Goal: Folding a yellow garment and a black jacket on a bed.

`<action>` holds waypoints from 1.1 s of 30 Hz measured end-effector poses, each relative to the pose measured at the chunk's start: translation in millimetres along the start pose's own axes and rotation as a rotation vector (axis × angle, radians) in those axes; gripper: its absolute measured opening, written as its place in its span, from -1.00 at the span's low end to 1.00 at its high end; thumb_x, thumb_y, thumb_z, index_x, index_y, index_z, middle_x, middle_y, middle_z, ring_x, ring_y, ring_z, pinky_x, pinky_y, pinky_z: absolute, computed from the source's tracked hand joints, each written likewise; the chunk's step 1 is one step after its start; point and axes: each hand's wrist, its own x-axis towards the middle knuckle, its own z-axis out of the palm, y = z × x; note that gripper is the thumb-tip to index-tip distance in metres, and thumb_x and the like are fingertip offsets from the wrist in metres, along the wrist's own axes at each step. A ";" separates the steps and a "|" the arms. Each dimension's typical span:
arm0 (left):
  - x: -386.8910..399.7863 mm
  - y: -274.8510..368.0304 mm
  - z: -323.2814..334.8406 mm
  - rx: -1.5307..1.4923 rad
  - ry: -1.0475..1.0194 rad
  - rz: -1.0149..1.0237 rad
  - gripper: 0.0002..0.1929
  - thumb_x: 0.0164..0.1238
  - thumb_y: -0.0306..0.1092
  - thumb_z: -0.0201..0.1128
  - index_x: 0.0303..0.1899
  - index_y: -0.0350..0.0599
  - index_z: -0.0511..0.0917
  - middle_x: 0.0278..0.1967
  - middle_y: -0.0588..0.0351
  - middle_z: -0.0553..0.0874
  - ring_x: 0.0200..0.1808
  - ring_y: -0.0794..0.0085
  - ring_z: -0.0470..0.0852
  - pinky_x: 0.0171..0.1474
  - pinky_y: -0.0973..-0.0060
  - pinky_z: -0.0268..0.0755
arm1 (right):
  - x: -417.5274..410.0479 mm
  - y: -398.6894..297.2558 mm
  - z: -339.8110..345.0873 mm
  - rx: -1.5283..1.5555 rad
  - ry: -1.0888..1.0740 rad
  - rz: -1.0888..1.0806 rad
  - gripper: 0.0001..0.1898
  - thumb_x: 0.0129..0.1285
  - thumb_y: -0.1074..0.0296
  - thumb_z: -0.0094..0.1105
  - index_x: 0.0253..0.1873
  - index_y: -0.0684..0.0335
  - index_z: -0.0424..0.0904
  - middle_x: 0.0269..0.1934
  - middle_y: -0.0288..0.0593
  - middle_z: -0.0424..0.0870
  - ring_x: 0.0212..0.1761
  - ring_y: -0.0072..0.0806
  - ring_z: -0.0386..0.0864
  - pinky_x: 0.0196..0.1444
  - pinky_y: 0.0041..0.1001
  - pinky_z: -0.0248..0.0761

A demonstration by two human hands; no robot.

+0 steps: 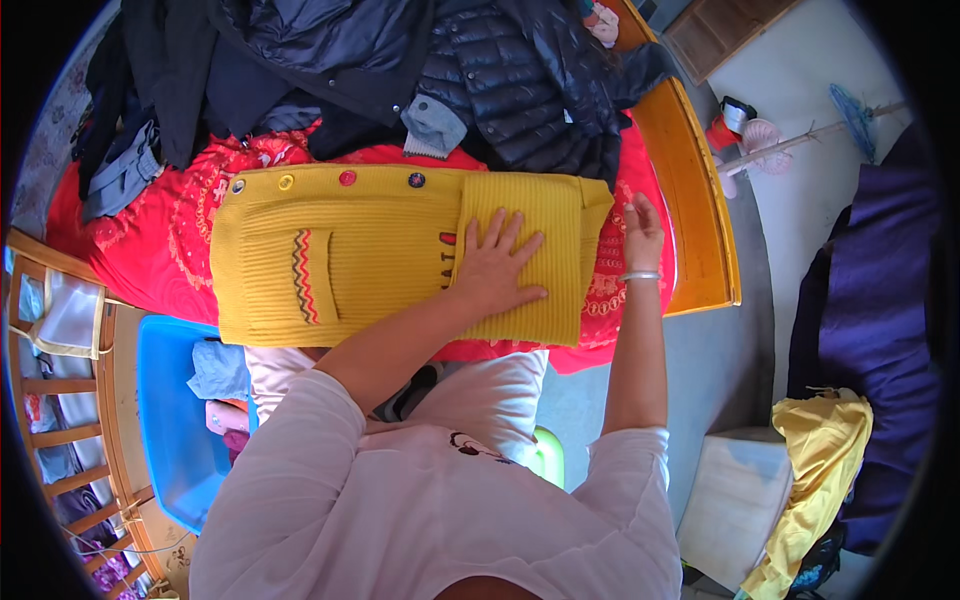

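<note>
A mustard-yellow ribbed knit cardigan (390, 262) lies folded in a long shape across a red patterned cloth (180, 240). Its upper edge has several buttons, and a patch with zigzag stitching shows on its left part. A folded-over section covers its right part. My left hand (499, 262) rests palm down with spread fingers on that folded section. Just beyond the cardigan's right end is my right hand (643, 229), a bangle at its wrist, its palm turned up, fingers slightly bent, holding nothing.
Dark jackets (517, 90) and a grey garment (435, 126) are heaped behind the cardigan. A wooden bed board (697, 202) stands at right. At left are a blue plastic tub (176, 435) with cloths and a wooden slatted rail (71, 386). A white box (735, 502) stands lower right.
</note>
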 end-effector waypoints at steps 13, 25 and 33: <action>-29.8 -29.8 7.8 0.017 0.134 0.072 -0.29 0.14 0.21 0.12 0.28 0.02 0.34 0.39 -0.10 0.12 0.45 0.07 -0.04 0.40 0.01 -0.24 | -110.4 -1.3 77.7 -0.760 -0.469 -0.297 -0.36 0.29 -0.18 -0.14 0.36 0.06 0.25 0.42 -0.16 0.13 0.49 -0.22 -0.08 0.43 -0.01 -0.43; -58.0 -70.1 1.2 -0.671 0.313 -0.147 -0.38 0.27 -0.13 0.20 0.30 -0.13 0.24 0.26 -0.14 0.32 0.22 0.12 0.37 0.19 0.27 0.25 | -115.8 -6.7 76.7 -0.871 -0.445 -0.369 -0.30 0.23 -0.24 -0.09 0.39 0.02 0.19 0.44 -0.18 0.07 0.50 -0.22 -0.13 0.42 0.03 -0.43; 29.5 -74.9 -28.3 -1.341 0.124 -0.736 -0.30 0.26 -0.16 0.27 0.33 -0.14 0.12 0.00 -0.08 0.55 -0.06 0.30 0.57 -0.05 0.43 0.45 | -137.5 -49.5 102.2 -1.099 -0.498 -0.163 -0.30 0.25 -0.21 -0.09 0.40 0.03 0.15 0.45 -0.16 0.02 0.51 -0.20 -0.15 0.41 0.10 -0.43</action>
